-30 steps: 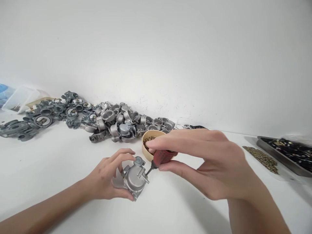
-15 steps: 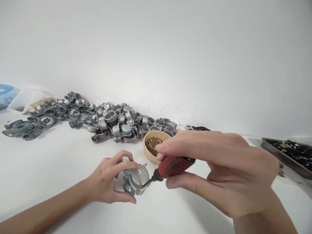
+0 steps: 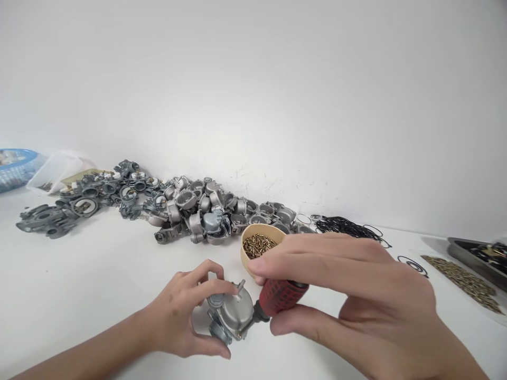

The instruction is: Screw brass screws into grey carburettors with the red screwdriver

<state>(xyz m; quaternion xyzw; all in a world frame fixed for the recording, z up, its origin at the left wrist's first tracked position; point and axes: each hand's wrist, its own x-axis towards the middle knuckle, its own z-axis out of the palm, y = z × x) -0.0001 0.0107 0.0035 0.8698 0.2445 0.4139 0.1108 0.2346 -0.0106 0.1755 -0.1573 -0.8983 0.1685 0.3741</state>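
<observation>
The carburetor (image 3: 233, 315) is held on the near side of the bowl (image 3: 246, 261), a little to its left, with its rounded cover (image 3: 240, 309) turned upward. It is gripped between the thumb and bent fingers of the left hand (image 3: 178, 314), the forefinger being laid across the cover. The red screwdriver (image 3: 282, 296) is pinched between the thumb and fingertips of the right hand (image 3: 364, 290), nearer than the bowl and to its right, and its tip is set at the cover's near edge. A screw is apparently being turned there (a brassy glint can be made out, little more); for the next move, the bit would need to be held square and the carburetor braced against twisting. Whether the carburetor is rested on the table (image 3: 119, 279) cannot be told, nor how many right fingers are laid on the handle. The bowl's right side is covered by that hand. Behind and left of the bowl, castings (image 3: 198, 203) are heaped; to its right, black rings (image 3: 340, 226) are strewn, and farther right a tray (image 3: 469, 255) is cut off by the frame.
</observation>
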